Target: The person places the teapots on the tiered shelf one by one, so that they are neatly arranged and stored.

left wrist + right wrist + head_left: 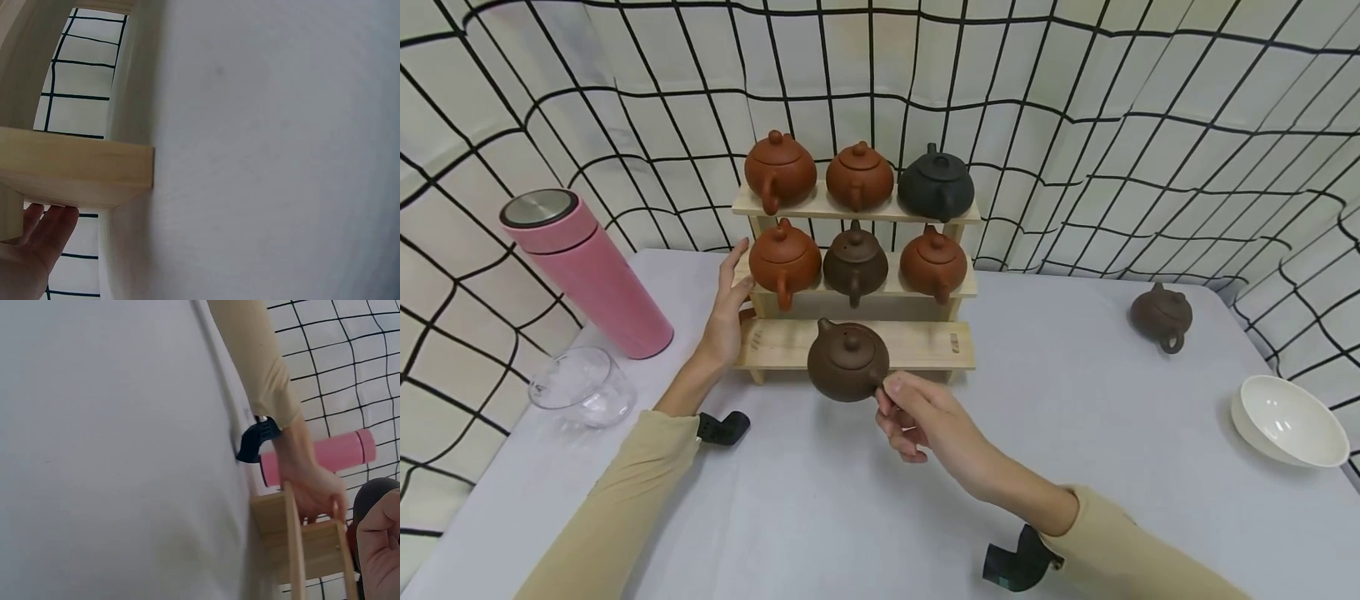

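My right hand point(936, 425) pinches a dark brown clay teapot point(848, 362) by its handle. The teapot is upright, its spout pointing up and left, and it overlaps the bottom shelf of a three-tier wooden display rack point(925, 333). In the right wrist view, fingers of this hand point(381, 540) and a dark part of the teapot point(372, 494) show at the edge. My left hand point(722, 321) holds the rack's left end at the middle shelf. In the left wrist view its fingers point(53, 231) reach along the wood, partly hidden by it.
Reddish-brown teapots point(780, 171), a black one point(936, 185) and a brown one point(855, 262) fill the upper two shelves. A pink flask point(598, 279) and glass bowl point(583, 387) stand left. Another brown teapot point(1159, 315) and a white bowl point(1288, 421) are at right.
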Available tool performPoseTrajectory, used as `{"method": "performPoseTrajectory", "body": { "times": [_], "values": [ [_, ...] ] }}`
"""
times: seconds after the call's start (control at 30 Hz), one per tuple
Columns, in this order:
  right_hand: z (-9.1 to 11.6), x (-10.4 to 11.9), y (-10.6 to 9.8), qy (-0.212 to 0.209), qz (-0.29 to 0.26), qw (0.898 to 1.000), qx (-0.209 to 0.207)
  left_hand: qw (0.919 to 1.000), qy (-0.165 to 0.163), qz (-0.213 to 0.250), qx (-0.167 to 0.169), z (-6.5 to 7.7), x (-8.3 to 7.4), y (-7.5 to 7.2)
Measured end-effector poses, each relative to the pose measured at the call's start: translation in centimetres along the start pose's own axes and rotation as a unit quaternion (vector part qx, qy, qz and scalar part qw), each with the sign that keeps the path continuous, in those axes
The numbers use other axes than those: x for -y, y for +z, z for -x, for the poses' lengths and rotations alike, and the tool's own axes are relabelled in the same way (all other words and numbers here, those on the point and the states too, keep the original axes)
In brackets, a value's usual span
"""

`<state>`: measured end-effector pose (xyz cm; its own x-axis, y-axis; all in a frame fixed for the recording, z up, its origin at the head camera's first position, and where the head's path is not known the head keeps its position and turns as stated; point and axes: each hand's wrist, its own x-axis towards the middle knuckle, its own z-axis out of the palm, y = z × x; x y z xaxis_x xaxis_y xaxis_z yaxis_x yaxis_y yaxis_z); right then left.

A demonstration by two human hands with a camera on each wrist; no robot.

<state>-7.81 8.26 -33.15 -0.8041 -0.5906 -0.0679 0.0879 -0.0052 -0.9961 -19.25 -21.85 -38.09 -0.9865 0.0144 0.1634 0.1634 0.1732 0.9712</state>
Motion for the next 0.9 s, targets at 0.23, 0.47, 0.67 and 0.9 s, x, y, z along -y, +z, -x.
{"method": "performPoseTrajectory", "body": {
  "times": [0.23,0.47,0.67,0.9],
  "values": [
    [-2.6,-1.2,0.9,0.029,-0.007,0.999,-0.014,0.9999,-0.008,0.010,-0.007,0.0,-0.2,0.1],
    [-4.7,-1.6,1.3,0.033,0.000,0.999,-0.029,0.9999,-0.006,0.010,-0.001,0.1,-0.1,0.1],
    [-5.8,-2.2,1.4,0.042,-0.003,0.998,-0.035,1.0000,-0.003,0.007,0.000,0.1,0.0,0.1],
    [-6.5,-2.6,1.9,0.058,-0.014,0.998,-0.027,1.0000,-0.004,0.007,0.000,-0.1,0.2,0.1]
  ]
}}
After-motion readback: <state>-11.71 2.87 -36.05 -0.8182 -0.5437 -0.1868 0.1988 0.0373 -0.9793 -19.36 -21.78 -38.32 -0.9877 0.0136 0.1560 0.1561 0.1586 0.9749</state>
